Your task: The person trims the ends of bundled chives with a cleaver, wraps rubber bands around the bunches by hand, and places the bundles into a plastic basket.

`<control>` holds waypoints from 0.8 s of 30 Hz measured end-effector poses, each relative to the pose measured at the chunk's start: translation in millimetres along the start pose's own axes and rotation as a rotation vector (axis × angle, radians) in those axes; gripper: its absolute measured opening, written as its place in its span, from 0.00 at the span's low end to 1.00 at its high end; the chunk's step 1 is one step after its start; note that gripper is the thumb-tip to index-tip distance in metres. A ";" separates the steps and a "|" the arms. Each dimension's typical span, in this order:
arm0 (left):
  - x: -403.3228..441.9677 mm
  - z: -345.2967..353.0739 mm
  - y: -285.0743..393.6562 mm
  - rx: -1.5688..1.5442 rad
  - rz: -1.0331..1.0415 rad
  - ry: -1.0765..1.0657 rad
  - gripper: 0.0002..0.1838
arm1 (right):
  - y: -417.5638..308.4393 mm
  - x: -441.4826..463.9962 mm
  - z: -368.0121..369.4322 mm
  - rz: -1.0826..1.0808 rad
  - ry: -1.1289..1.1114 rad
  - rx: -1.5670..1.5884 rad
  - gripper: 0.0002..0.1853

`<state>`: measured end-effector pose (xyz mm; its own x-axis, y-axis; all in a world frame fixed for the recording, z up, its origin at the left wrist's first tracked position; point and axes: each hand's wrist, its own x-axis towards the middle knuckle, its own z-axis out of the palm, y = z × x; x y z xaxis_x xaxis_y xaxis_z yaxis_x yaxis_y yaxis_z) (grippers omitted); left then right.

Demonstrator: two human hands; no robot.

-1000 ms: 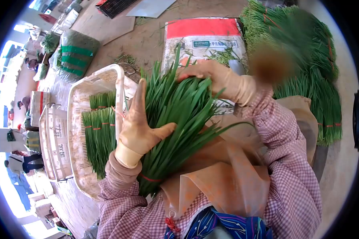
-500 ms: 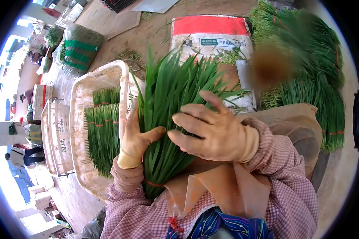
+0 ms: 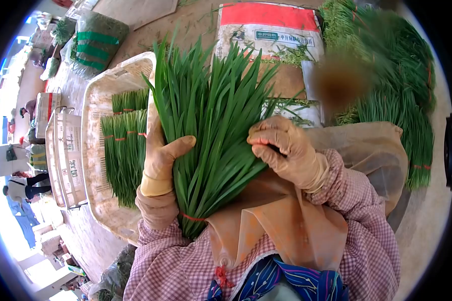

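Observation:
A large bunch of garlic chives (image 3: 206,130) stands upright before my chest, its leaves fanned out at the top. A red band (image 3: 192,217) ties it near the bottom. My left hand (image 3: 161,163), in a tan glove, grips the bunch from the left side, thumb across the front and fingers hidden behind the leaves. At the bunch's right edge is my gloved right hand (image 3: 289,153), its fingers curled together against the outer leaves. A small reddish spot shows at those fingertips; what they pinch is too small to make out.
To the left, a dirty white plastic crate (image 3: 91,165) holds several banded chive bunches (image 3: 123,165). More banded greens (image 3: 394,105) are piled at right. A red-and-white sack (image 3: 266,37) lies ahead. A wrapped bale (image 3: 98,45) stands at upper left; people are farther back.
My right hand has gone from spread fingers in front of the leaves to curled fingers at their right edge. The leaf tops have fanned wider, while my left hand keeps its grip.

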<state>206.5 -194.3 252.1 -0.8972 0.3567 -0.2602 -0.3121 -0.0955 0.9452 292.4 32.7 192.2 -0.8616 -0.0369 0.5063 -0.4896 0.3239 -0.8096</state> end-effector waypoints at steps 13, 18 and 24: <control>-4.2 -3.0 -0.1 -0.038 -0.049 -0.109 0.51 | -17.1 63.9 3.5 -0.509 0.083 -0.502 0.14; 2.5 -31.5 -23.0 -0.060 0.120 -0.032 0.37 | -17.1 -1.6 -0.8 -0.025 -0.426 -0.629 0.19; -12.6 1.9 -5.7 -0.142 0.009 0.038 0.37 | -10.0 -13.1 -0.3 -0.018 -0.226 -0.468 0.13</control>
<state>220.1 -196.4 250.4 -0.9107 0.3198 -0.2615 -0.3424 -0.2298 0.9110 308.6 30.2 193.7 -0.8864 -0.2327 0.4001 -0.4365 0.7078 -0.5554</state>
